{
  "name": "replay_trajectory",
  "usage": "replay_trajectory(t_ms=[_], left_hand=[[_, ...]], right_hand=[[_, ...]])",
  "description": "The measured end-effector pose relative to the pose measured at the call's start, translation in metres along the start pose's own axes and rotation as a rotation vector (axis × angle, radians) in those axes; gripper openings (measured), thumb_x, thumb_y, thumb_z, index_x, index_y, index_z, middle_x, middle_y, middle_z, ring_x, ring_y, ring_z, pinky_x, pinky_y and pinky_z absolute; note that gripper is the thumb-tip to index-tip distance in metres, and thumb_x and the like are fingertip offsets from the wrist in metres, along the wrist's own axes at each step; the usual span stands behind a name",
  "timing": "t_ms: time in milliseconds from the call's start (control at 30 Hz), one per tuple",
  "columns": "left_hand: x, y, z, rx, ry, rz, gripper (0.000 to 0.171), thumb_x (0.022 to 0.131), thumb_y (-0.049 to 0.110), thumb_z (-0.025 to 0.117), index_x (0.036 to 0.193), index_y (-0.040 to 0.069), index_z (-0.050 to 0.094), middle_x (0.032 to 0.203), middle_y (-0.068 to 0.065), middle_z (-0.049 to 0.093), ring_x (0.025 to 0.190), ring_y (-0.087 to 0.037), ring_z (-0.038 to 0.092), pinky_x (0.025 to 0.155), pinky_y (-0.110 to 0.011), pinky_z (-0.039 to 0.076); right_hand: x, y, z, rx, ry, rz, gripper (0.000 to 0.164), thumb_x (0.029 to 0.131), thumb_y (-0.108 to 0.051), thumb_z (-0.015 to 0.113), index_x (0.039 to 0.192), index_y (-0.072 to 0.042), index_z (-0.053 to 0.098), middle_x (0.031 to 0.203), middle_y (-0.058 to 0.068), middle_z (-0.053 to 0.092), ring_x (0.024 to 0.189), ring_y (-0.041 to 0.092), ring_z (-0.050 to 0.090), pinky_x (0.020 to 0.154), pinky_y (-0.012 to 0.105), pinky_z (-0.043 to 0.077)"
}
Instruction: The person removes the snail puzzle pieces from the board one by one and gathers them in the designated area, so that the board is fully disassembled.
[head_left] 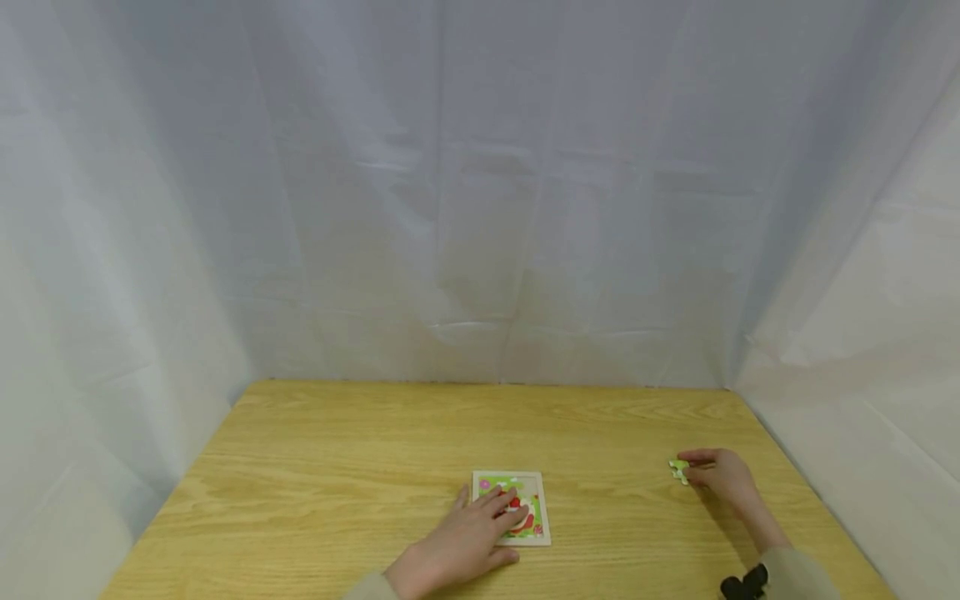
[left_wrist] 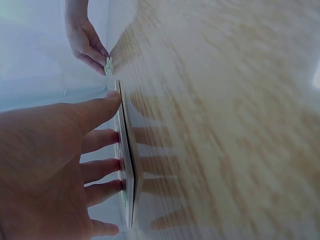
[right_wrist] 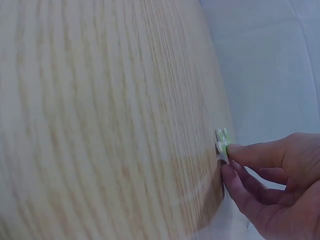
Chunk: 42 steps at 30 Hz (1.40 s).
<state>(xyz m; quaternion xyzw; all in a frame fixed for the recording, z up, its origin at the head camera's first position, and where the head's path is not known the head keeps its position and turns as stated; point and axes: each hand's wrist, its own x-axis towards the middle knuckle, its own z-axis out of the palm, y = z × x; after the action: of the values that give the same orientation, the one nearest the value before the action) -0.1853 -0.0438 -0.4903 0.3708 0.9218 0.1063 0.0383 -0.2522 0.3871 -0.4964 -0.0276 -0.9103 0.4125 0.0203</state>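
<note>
A square jigsaw puzzle [head_left: 537,492] in a pale wooden frame lies on the table, its picture green, red and white. Across it rests my left hand [head_left: 472,531], fingers spread and fairly straight, hiding part of the picture. In the left wrist view the fingertips touch the puzzle's [left_wrist: 131,170] face. Well to the right, my right hand [head_left: 722,477] pinches a green and white puzzle piece [head_left: 678,468] between thumb and fingers. The right wrist view shows that piece [right_wrist: 222,142] at the fingertips, close to the tabletop; whether it touches the wood I cannot tell.
The wooden table [head_left: 337,450] has light grain and reaches back to a white sheet [head_left: 480,250]. More sheeting [head_left: 870,333] hangs along the right side and the left side. A black object [head_left: 744,582] sits at the right sleeve.
</note>
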Motion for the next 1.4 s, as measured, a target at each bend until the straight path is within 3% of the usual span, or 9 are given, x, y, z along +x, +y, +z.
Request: replay_trajectory(t_ms=[533, 800, 1000, 1400], left_hand=[[0.001, 0.000, 0.003, 0.021, 0.035, -0.009, 0.058, 0.097, 0.048, 0.063, 0.148, 0.023, 0.053, 0.157, -0.005, 0.045, 0.144, -0.029, 0.042, 0.110, -0.069, 0.033], [0.000, 0.000, -0.001, 0.021, 0.056, -0.005, 0.056, 0.097, 0.047, 0.064, 0.146, 0.023, 0.056, 0.154, -0.004, 0.048, 0.142, -0.027, 0.045, 0.108, -0.070, 0.036], [0.001, 0.001, -0.003, 0.017, 0.076, -0.005, 0.055, 0.095, 0.047, 0.066, 0.144, 0.023, 0.058, 0.148, -0.007, 0.051, 0.137, -0.025, 0.049, 0.106, -0.070, 0.037], [0.003, 0.000, 0.001, 0.027, 0.104, 0.001, 0.049, 0.096, 0.047, 0.065, 0.139, 0.023, 0.062, 0.146, -0.007, 0.054, 0.135, -0.027, 0.051, 0.105, -0.069, 0.039]], right_hand=[[0.002, 0.001, -0.001, -0.070, -0.006, -0.002, 0.028, 0.088, 0.001, 0.071, 0.113, 0.014, 0.069, 0.107, 0.026, 0.072, 0.083, 0.017, 0.069, 0.063, 0.022, 0.054], [-0.002, -0.006, 0.001, -0.080, 0.057, 0.005, 0.027, 0.096, -0.009, 0.065, 0.116, 0.008, 0.070, 0.098, 0.020, 0.075, 0.076, 0.015, 0.070, 0.058, 0.025, 0.053], [-0.004, -0.014, 0.005, -0.101, 0.073, -0.042, 0.027, 0.101, -0.012, 0.061, 0.119, 0.005, 0.071, 0.112, 0.026, 0.072, 0.087, 0.026, 0.074, 0.062, 0.024, 0.055], [-0.012, -0.042, 0.022, 0.047, 0.060, -0.152, 0.028, 0.102, -0.009, 0.061, 0.123, 0.006, 0.068, 0.120, 0.027, 0.069, 0.092, 0.031, 0.073, 0.074, 0.032, 0.061]])
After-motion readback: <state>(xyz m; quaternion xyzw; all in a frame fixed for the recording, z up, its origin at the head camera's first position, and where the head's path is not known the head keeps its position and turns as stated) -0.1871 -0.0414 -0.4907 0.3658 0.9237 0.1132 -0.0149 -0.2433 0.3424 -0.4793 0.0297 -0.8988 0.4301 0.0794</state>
